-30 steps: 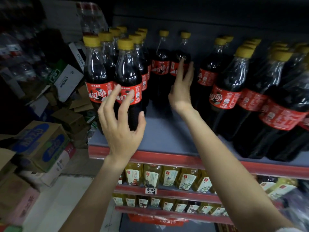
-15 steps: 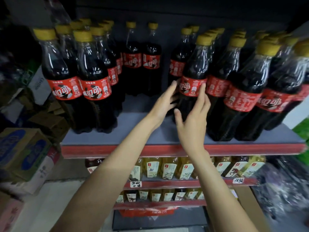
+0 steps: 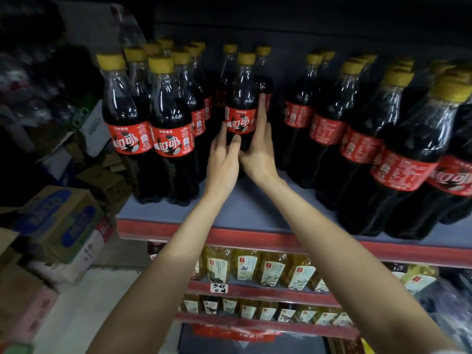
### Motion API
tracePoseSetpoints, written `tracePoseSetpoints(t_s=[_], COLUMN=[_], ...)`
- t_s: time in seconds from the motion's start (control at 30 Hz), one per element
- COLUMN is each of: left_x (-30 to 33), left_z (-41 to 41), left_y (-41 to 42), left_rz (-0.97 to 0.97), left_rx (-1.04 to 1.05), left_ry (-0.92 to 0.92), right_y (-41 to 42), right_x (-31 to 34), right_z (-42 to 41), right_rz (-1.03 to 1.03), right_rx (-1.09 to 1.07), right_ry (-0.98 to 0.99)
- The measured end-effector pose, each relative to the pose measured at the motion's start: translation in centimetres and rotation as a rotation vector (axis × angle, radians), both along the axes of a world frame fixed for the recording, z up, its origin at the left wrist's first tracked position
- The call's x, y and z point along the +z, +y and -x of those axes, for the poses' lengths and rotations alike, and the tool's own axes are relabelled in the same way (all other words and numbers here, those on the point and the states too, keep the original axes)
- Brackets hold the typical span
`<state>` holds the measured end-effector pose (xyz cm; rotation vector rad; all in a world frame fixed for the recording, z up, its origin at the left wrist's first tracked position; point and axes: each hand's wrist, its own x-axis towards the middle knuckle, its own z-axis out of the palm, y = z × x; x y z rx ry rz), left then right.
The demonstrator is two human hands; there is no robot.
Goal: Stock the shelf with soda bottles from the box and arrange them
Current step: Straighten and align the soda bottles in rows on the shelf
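head view, read from left to right. stacked brown cardboard cartons with blue print (image 3: pixel 55 221), on the floor beside the rack; whether one is the supply box cannot be told. grey shelf board with red front lip (image 3: pixel 255 236), carrying all the soda. left block of dark cola bottles with yellow caps and red labels (image 3: pixel 150 129), upright, packed tight, front pair near the lip. left hand (image 3: pixel 222 164), thumb and fingers curled round the lower left flank of the single clear plastic cola bottle with yellow cap and red label (image 3: pixel 241 103); it grips. that bottle stands upright in the open gap between the two blocks, set back from the lip, with two more bottles just behind it. right hand (image 3: pixel 258 152), fingers straight, laid flat up the bottle's right flank across the label; it presses rather than grasps. right block of like bottles (image 3: pixel 357 139), several rows, apart from the held one, running to the frame edge. lower shelves of yellow-green drink bottles with pale labels (image 3: pixel 258 270), not concerned.

handling, as judged: full, so fairly heavy for its size; thin plastic wall, stiff while sealed but smooth and apt to slip; tall and narrow, so liable to tip if pushed high. best taken low to mid body, at or under the label, from both sides.
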<state>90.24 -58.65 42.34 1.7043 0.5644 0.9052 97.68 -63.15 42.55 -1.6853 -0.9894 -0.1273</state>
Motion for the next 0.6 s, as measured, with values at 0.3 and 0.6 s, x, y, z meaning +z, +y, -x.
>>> tracePoseSetpoints(t_s=[0.3,0.6], left_x=[-0.5,-0.5], left_z=[-0.7,-1.1], left_y=[0.8,1.2], left_rz=[0.365,0.355], left_rx=[0.018,0.017], left_ry=[-0.079,-0.078], right_y=[1.8,2.3], right_x=[0.4,0.2], right_z=[-2.8,-3.3], right_rz=[0.092,0.13], right_rx=[0.17,0.245], right_ry=[0.035,-0.002])
